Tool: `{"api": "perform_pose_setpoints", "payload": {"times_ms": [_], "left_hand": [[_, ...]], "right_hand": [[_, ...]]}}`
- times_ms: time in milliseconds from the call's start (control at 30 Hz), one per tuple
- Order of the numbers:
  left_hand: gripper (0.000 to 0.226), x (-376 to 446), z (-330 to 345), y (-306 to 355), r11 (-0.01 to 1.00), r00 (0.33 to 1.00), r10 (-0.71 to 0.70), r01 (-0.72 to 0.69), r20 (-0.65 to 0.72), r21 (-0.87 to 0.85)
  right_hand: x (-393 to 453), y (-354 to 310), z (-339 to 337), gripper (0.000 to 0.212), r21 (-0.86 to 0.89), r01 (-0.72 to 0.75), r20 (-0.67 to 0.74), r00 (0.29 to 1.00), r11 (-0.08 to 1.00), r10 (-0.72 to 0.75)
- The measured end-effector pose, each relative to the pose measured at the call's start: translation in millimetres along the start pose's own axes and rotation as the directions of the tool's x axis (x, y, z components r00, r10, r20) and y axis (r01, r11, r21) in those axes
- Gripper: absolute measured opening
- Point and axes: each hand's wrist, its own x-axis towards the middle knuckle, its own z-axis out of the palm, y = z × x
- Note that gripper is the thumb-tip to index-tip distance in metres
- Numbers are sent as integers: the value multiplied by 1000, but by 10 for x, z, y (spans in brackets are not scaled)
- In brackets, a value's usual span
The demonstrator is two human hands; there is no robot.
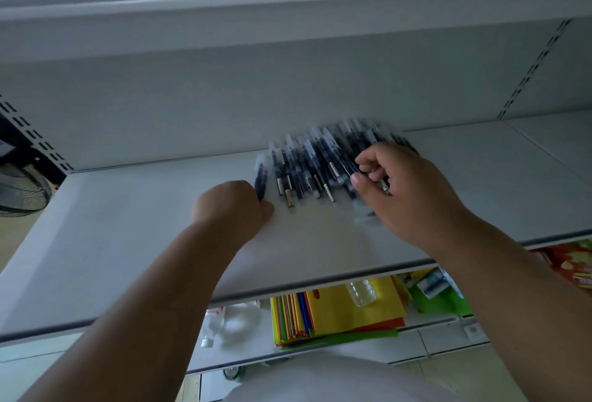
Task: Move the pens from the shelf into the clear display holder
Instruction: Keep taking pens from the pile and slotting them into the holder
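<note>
Several dark pens with clear caps [307,164] lie in a loose pile near the back of a white shelf [128,225]. My left hand [232,204] is curled into a fist at the pile's left end and grips one dark pen [261,177] that sticks up out of it. My right hand [407,190] reaches over the pile's right side, its thumb and fingers pinching pens there. The pile is blurred by motion. No clear display holder is in view.
Another white shelf [288,1] hangs overhead. Below the shelf's front edge lie stacked coloured paper sheets [336,315], a clear plastic bottle [360,291], green and red packets [570,260] at right. A fan [19,190] stands at far left.
</note>
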Motion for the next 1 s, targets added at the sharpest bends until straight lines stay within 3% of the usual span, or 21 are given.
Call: {"api": "perform_pose_setpoints", "payload": {"times_ms": [500,800,1000], "left_hand": [[32,-185,-33,-58,1000,1000,15,-15,13,24],[29,-384,59,-134,988,982,15,-44,-190,-150],[31,-542,57,-88,865,901,135,-311,-412,-395]], "right_hand": [[23,129,49,20,44,-23,12,1000,999,23],[35,159,58,19,69,-25,26,999,997,23],[50,259,-38,10,25,-60,43,997,998,59]]}}
